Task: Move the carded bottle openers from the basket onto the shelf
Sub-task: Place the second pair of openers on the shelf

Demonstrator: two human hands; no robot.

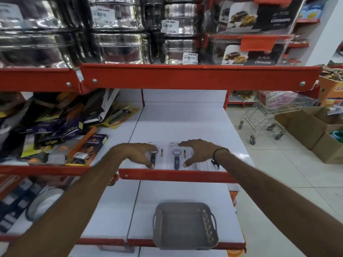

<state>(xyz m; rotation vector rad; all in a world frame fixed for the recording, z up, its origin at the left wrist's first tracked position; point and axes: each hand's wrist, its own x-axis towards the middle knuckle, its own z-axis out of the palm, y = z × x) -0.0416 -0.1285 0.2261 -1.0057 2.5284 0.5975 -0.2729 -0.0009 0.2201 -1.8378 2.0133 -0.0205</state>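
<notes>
1. Two carded bottle openers lie flat, side by side, near the front edge of the white shelf [185, 123]; the left card [157, 156] and the right card [177, 156] sit just beside each other, each opener's dark handle pointing toward the red front lip [176, 175].
2. The left hand [138, 153] is spread palm down over the left card; its fingers are loosely curved and not closed on anything; the thumb tip rests at the lower end of that opener, and the fingertips are at the opener's head.
3. The right hand [199, 152] hovers with fingers apart and slack at the right side of the right card; the thumb tip is down near the card's lower right edge; whether the other fingers touch the card cannot be told; a dark band [220, 152] circles the wrist.
4. The grey basket [185, 225] stands on the lower shelf, at its front edge and overhanging it slightly; nothing shows inside it.
5. At the left end of the upper white shelf lies a heap of packaged goods [61, 130]; on the rack above stand steel containers [118, 34]; a wire trolley [269, 115] stands on the floor to the right.
</notes>
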